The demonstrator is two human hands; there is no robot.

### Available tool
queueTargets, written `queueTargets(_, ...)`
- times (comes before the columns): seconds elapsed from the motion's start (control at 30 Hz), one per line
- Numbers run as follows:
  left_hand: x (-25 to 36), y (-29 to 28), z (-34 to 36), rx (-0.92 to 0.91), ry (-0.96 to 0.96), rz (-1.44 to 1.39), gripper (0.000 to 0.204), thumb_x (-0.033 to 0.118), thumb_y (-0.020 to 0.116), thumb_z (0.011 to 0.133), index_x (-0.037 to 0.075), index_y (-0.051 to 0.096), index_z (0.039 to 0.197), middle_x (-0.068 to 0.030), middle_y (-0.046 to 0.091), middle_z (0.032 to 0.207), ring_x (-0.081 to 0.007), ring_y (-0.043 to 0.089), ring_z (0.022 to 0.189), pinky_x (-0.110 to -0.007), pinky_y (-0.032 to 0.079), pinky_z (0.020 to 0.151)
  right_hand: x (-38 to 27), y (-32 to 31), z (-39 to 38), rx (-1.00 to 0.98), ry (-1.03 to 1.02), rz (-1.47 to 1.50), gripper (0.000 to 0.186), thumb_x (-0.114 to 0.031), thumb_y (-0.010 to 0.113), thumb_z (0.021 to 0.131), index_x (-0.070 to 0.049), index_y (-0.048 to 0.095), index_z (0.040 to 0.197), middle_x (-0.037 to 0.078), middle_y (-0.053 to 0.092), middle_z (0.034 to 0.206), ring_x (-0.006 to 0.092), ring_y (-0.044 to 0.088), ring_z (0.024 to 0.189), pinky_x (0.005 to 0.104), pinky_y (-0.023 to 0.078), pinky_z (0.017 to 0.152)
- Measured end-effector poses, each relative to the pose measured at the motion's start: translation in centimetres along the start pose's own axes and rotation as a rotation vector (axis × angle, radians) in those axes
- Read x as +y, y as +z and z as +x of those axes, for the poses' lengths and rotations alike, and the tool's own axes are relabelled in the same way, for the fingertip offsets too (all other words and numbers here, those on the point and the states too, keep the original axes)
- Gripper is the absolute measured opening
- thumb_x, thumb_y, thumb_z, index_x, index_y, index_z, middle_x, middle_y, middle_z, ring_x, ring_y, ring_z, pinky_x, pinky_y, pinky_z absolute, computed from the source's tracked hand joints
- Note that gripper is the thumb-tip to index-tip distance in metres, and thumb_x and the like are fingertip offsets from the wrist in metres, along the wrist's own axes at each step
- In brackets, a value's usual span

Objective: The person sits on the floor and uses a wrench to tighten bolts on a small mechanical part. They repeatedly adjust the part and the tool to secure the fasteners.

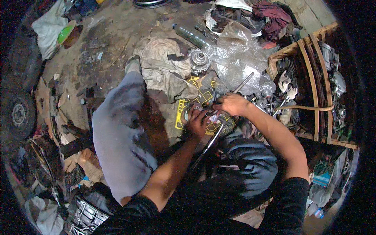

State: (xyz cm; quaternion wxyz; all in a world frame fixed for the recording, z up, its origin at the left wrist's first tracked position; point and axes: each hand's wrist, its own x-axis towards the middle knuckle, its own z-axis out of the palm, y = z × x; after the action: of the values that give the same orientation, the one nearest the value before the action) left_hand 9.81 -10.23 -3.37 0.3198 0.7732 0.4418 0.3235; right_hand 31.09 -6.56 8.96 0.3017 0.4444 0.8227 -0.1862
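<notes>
The stained floor (113, 23) fills much of the upper left of the frame; the person's grey-clad left leg (121, 133) stands left of centre; a slatted wooden crate (316, 90) with metal parts behind its bars takes up the right side; a sheet of bubble wrap (241, 58) and a soiled beige cloth (164, 66) lie above the middle; a yellow openwork crate (179, 117) sits in the centre, under the work. The left hand (197, 122) comes in from the lower left with bent fingers; the right hand (232, 104) meets it from the right, thumb and forefinger drawn together; whether either one truly pinches anything cannot be told. A bright metal rod (209, 145) slants toward the lower left below the hands; another length of rod (244, 81) points to the upper right past the right hand; whether the two join is hidden. The small part (213, 116) lies between the fingertips, over the yellow crate, mostly covered.

The step appears to be close two-handed fingertip work on that part; the next move likely calls for one hand to steady and the other to adjust. A blue packet (322, 178) at the lower right bears pale print, too small to read surely; no marking is legible on the rods or the part.
</notes>
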Motion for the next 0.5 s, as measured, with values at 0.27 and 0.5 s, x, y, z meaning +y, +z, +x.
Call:
queueTargets(0.27, 0.1, -0.8, 0.2, -0.020, -0.017, -0.022, 0.029, 0.024, 0.071, 0.082, 0.013, 0.070, 0.109, -0.0108, 0.061, 0.118, -0.0306, 0.043, 0.132, -0.057, 0.018, 0.111, -0.1, -0.2, 0.8, 0.059, 0.010, 0.059, 0.038, -0.030, 0.050, 0.092, -0.020, 0.058, 0.128, 0.015, 0.066, 0.102, 0.0333, 0.065, 0.098, 0.0461, 0.050, 0.084)
queueTargets(0.5, -0.4, 0.9, -0.2, 0.086, -0.025, -0.104, 0.032, 0.023, 0.075, 0.077, 0.017, 0.071, 0.108, -0.0074, 0.062, 0.118, -0.0271, 0.044, 0.130, -0.056, 0.019, 0.110, -3.2, 3.2, -1.4, 0.203, 0.259, 0.368, 0.042, -0.039, 0.053, 0.095, -0.010, 0.056, 0.126, 0.021, 0.068, 0.087, 0.0412, 0.066, 0.079, 0.0509, 0.052, 0.071)
